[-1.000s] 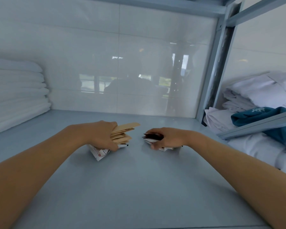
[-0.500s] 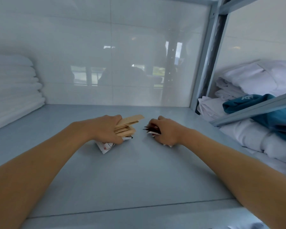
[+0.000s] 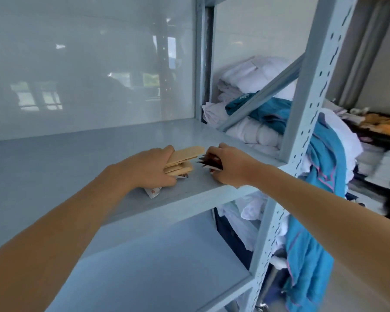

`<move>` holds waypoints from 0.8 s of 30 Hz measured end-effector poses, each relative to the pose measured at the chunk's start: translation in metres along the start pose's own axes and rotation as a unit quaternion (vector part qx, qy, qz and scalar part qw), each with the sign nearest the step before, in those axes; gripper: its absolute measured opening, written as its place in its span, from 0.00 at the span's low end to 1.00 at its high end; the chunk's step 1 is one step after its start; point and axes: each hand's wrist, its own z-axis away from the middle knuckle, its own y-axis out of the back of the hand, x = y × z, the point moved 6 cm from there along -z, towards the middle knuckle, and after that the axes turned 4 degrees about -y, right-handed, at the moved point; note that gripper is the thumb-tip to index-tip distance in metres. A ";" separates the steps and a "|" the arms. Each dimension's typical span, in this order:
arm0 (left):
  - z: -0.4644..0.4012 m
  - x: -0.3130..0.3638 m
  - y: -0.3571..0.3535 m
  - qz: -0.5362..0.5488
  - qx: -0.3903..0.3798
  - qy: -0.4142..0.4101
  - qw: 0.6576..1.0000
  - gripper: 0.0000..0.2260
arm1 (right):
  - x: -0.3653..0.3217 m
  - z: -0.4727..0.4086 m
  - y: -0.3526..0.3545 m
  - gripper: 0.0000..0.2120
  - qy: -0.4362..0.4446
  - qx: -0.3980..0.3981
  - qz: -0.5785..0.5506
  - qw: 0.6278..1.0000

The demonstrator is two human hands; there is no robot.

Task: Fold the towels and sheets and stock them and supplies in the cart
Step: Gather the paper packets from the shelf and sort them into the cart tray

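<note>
Both hands grip sachets: left hand (image 3: 149,167) tan packets (image 3: 185,154), right hand (image 3: 230,167) dark ones (image 3: 208,162), beside piled linen (image 3: 254,131).

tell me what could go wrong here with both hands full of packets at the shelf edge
1. The dark sachets in the right hand sit close to the shelf front edge, so released there they may slide off.
2. The left hand holds a fanned stack of tan packets; it could spill apart.

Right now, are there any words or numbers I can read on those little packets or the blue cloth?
White packet under the left hand: red printing, too blurred to read.
Teal cloth: a pale mark, too blurred to read.
Dark packets in the right hand: no readable text.
Tan packets: no text visible.
</note>
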 end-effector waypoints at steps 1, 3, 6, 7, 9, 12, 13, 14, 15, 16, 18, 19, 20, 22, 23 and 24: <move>0.002 0.015 -0.001 -0.011 0.022 -0.021 0.999 0.22 | 0.004 0.017 0.007 0.18 -0.009 0.011 0.004 1.000; 0.005 0.042 0.000 -0.045 0.068 -0.053 0.995 0.23 | 0.013 0.051 0.020 0.18 -0.022 0.034 0.026 0.999; 0.007 0.074 0.008 -0.097 0.128 -0.086 0.983 0.26 | 0.032 0.098 0.045 0.20 -0.050 0.061 0.051 0.996; 0.006 0.084 0.010 -0.105 0.141 -0.098 0.980 0.26 | 0.039 0.112 0.055 0.21 -0.062 0.070 0.057 0.994; 0.002 0.110 0.015 -0.093 0.157 -0.120 0.976 0.25 | 0.052 0.137 0.076 0.21 -0.083 0.085 0.067 0.991; -0.007 0.163 0.018 -0.056 0.170 -0.169 0.969 0.24 | 0.073 0.170 0.103 0.19 -0.114 0.105 0.068 0.986; -0.012 0.183 0.017 -0.047 0.170 -0.189 0.966 0.25 | 0.080 0.180 0.111 0.19 -0.123 0.112 0.073 0.983; -0.016 0.203 0.015 -0.038 0.169 -0.210 0.962 0.25 | 0.087 0.190 0.118 0.19 -0.132 0.119 0.080 0.981; -0.021 0.222 0.011 -0.030 0.167 -0.229 0.958 0.26 | 0.095 0.200 0.125 0.20 -0.143 0.124 0.088 0.978; -0.027 0.241 0.007 -0.022 0.164 -0.246 0.955 0.26 | 0.103 0.211 0.132 0.20 -0.154 0.127 0.095 0.975; -0.040 0.276 -0.001 -0.010 0.164 -0.272 0.948 0.24 | 0.122 0.233 0.142 0.20 -0.171 0.124 0.109 0.971; -0.047 0.293 -0.004 -0.004 0.164 -0.284 0.945 0.23 | 0.133 0.245 0.146 0.21 -0.183 0.120 0.118 0.969; -0.055 0.310 -0.009 0.003 0.160 -0.294 0.942 0.23 | 0.145 0.257 0.149 0.21 -0.196 0.116 0.128 0.965; -0.072 0.344 -0.018 0.015 0.148 -0.312 0.938 0.23 | 0.172 0.281 0.157 0.22 -0.223 0.115 0.143 0.957; -0.081 0.361 -0.023 0.020 0.144 -0.321 0.936 0.23 | 0.186 0.292 0.161 0.23 -0.234 0.115 0.147 0.954; -0.091 0.378 -0.028 0.027 0.141 -0.328 0.934 0.23 | 0.201 0.303 0.166 0.24 -0.244 0.115 0.147 0.952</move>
